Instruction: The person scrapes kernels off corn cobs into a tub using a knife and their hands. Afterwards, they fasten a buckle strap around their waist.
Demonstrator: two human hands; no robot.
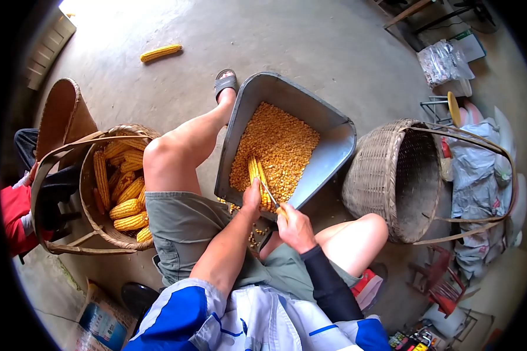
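Observation:
My left hand (pixel 252 198) is closed around an ear of corn (pixel 256 169), which points away from me over a metal bin (pixel 328 178). Loose corn kernels (pixel 281 137) cover much of the bin's floor. In my right hand (pixel 297 228) is a tool with a yellowish handle and a thin metal shaft (pixel 269 192), perhaps a screwdriver. Its shaft lies against the side of the ear; the tip is hard to make out. Both hands are at the bin's near edge, between my knees.
A wicker basket of corn ears (pixel 129 207) stands beside my left leg. Another wicker basket (pixel 375 175) lies tipped on the right. One ear of corn (pixel 161 53) is on the floor ahead. A person in a red top (pixel 14 219) sits at far left.

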